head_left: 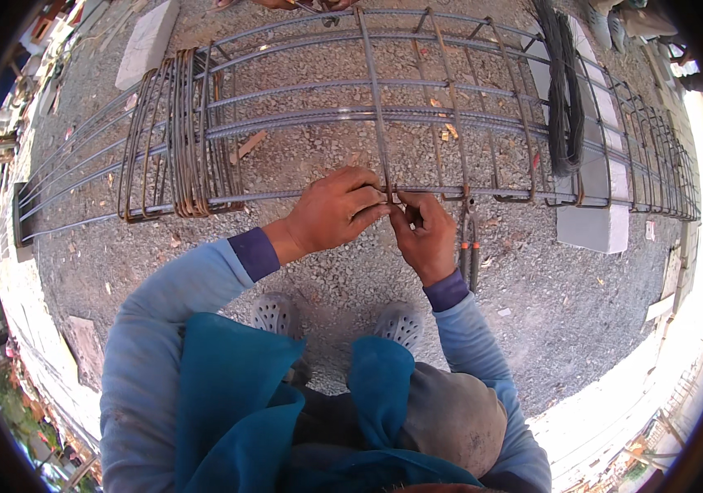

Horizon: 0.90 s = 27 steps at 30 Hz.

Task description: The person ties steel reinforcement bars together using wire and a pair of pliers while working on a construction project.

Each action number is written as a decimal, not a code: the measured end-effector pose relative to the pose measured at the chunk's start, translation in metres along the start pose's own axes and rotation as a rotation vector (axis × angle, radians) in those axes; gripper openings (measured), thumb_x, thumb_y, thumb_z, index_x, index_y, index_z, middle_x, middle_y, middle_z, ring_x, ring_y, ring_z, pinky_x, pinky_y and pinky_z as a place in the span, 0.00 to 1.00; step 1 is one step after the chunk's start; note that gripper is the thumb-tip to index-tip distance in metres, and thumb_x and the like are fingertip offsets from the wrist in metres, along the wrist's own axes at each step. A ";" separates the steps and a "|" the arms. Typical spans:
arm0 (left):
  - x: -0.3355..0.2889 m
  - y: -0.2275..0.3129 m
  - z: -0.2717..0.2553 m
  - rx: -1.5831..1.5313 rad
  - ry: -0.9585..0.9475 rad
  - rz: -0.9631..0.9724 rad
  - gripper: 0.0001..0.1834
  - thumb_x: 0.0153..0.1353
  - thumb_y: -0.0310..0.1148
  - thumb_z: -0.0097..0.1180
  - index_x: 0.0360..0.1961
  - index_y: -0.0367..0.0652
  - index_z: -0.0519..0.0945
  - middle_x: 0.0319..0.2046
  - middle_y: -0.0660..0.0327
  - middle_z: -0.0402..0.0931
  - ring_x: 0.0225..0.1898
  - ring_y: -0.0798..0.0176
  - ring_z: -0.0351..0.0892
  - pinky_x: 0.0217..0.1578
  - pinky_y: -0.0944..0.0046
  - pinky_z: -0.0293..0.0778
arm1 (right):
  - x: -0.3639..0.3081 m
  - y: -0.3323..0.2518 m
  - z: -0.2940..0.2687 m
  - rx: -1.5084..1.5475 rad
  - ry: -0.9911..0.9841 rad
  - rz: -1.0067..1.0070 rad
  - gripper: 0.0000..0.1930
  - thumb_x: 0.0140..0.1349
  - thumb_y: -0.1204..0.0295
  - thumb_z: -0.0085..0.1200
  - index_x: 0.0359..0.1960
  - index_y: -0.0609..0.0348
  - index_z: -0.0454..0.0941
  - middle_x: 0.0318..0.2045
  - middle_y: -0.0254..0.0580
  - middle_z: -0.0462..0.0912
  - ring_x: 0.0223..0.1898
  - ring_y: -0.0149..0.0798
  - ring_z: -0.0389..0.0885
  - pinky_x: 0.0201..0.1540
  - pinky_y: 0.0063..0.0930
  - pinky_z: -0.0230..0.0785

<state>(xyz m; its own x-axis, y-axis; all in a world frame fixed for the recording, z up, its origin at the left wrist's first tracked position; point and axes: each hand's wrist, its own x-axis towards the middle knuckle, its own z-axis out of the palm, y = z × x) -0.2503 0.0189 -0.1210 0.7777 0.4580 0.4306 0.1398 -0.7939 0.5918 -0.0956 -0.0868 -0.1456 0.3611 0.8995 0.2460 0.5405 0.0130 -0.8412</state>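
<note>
Both my hands meet at the near lengthwise bar (273, 196) of a rebar cage, where an upright-looking stirrup (373, 90) crosses it. My left hand (342, 209) has its fingers pinched together at the left of this crossing. From the right, my right hand (425, 234) pinches with thumb and forefinger at the same spot. Whatever is between the fingers is too small to make out. Just right of my right hand, pincers (470, 246) with dark handles and orange bands hang at the near bar. A bundle of thin dark wire (564, 107) drapes over the cage further right.
Several stirrups (183, 131) are bunched on the cage's left part. White blocks stand at the far left (148, 41) and under the right part (594, 228). Another person's hands (310, 3) are at the far bar. Gravel (319, 279) covers the ground; a wood scrap (251, 144) lies below the cage.
</note>
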 end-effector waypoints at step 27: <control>-0.010 0.014 -0.012 -0.241 -0.034 -0.225 0.05 0.55 0.27 0.60 0.30 0.37 0.79 0.34 0.51 0.76 0.39 0.48 0.76 0.41 0.55 0.72 | 0.006 -0.021 -0.011 -0.139 -0.117 -0.118 0.12 0.52 0.76 0.59 0.39 0.57 0.76 0.23 0.41 0.75 0.22 0.41 0.75 0.24 0.34 0.68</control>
<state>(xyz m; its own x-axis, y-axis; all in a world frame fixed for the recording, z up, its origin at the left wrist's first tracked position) -0.2632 0.0078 -0.1088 0.7645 0.5941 0.2500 0.1646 -0.5549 0.8154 -0.0966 -0.0867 -0.1207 0.2032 0.9399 0.2745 0.6762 0.0680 -0.7336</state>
